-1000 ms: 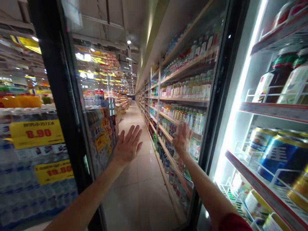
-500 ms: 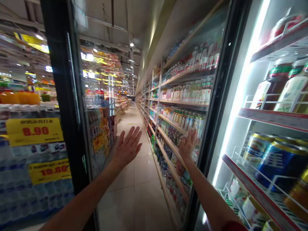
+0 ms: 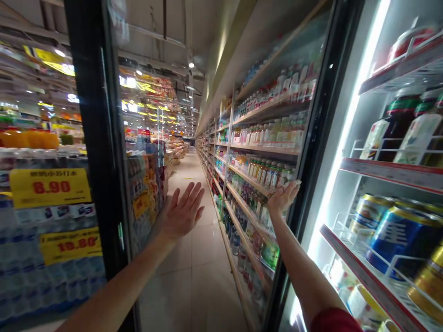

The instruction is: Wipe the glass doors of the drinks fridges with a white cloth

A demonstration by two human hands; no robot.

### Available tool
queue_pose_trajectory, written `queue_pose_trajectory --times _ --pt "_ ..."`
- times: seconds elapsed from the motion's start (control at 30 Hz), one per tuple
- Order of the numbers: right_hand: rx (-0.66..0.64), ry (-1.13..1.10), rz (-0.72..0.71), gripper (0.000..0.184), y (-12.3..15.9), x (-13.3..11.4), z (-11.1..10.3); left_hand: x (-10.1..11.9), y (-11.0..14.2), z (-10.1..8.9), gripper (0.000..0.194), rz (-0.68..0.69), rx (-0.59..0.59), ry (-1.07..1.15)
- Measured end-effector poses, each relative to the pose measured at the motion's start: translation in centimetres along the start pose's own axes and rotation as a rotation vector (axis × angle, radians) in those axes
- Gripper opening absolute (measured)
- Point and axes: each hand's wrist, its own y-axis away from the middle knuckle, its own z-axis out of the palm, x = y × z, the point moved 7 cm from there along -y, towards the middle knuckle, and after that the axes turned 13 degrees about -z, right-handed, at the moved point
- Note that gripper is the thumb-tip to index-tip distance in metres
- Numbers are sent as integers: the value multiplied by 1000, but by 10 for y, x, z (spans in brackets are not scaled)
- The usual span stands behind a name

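Observation:
I stand at an open drinks cooler between two swung-out glass doors. My left hand (image 3: 183, 213) is open, fingers spread, palm flat against the glass of the left door (image 3: 138, 138). My right hand (image 3: 284, 196) is open too, its palm pressed on the glass of the right door (image 3: 297, 115) close to the black frame. Neither hand holds anything. Blue and gold cans (image 3: 398, 230) sit on a wire shelf inside the lit cooler at right, with dark bottles (image 3: 401, 124) on the shelf above.
A long tiled aisle (image 3: 194, 258) runs ahead between the doors. Shelves of bottled drinks (image 3: 256, 170) line its right side. Stacked water packs with yellow price signs (image 3: 50, 186) stand at left behind the left door's black frame.
My right hand has slid right and slightly up along the right door's glass toward its frame. The left hand has stayed on the left door; the view shifted a little.

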Motion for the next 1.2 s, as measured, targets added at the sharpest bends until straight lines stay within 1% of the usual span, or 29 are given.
queue_pose_trajectory --times 0.03,0.07,0.1,0.17,0.2,0.23,0.27,0.3,0.33,0.4,0.43,0.47,0.5,0.53,0.63,0.67,0.7,0.73,0.77,0.87,0.9,0.93,0.97,1.0,1.07,1.1,1.13,1.17,1.2 --pt "23 3 43 55 -2 -4 0 0 0 0 63 0 1 -4" --pt "12 -10 -5 56 -1 -21 3 0 0 0 62 -1 3 -5" --pt "-36 -40 -137 56 4 -47 8 -1 0 0 62 -3 2 -4" --pt "-189 -131 -529 56 28 -107 17 -3 0 1 61 -9 -2 2" --pt "-253 -173 -706 56 42 -127 19 -3 0 2 61 -10 -3 8" --pt "-292 -200 -825 55 53 -135 19 -4 0 2 61 -11 -3 15" --pt "-307 -207 -867 54 56 -131 19 -4 1 2 60 -11 -2 20" --pt "-296 -190 -818 53 50 -115 18 -4 1 2 61 -11 0 23" --pt "-258 -153 -681 53 37 -91 16 -4 1 1 61 -11 2 24" --pt "-136 -55 -264 54 7 -34 10 -2 1 1 62 -11 5 25" --pt "-76 -21 -86 55 -1 -15 6 -2 0 1 62 -13 2 24" --pt "-35 -6 19 55 -5 -9 4 -2 0 1 63 -15 -2 23" --pt "-23 -10 30 56 -5 -16 3 -2 0 1 63 -17 -3 23" --pt "-48 -29 -53 56 -1 -35 6 -2 0 2 62 -18 -1 23" --pt "-240 -145 -613 57 34 -115 17 -3 1 2 59 -15 0 15" --pt "-279 -176 -761 57 47 -129 17 -3 1 2 58 -14 2 13" --pt "-292 -189 -839 57 54 -131 16 -3 1 1 58 -12 3 10" --pt "-280 -182 -830 56 52 -121 15 -3 0 1 58 -10 2 5" --pt "-246 -155 -730 54 41 -101 14 -3 0 0 58 -8 5 2" --pt "-69 -27 -134 55 0 -19 5 -1 0 -1 57 4 13 3" --pt "-21 -3 16 56 -6 -5 2 0 0 -1 57 4 10 5" --pt "0 3 81 56 -7 -3 1 0 0 -1 57 1 7 9" --pt "-13 -9 47 57 -5 -15 2 0 0 -1 57 -2 7 15" --pt "-58 -39 -75 57 0 -37 5 0 0 0 58 -4 6 19" --pt "-200 -139 -484 57 24 -93 13 -1 1 1 59 -8 8 20" --pt "-256 -190 -675 57 39 -115 14 -2 1 1 60 -6 12 17" --pt "-290 -226 -808 57 50 -125 14 -2 1 1 60 -4 16 12" --pt "-291 -240 -855 57 54 -124 13 -2 1 1 60 -3 17 7" --pt "-264 -227 -807 56 49 -112 11 -2 2 1 60 -1 13 0"
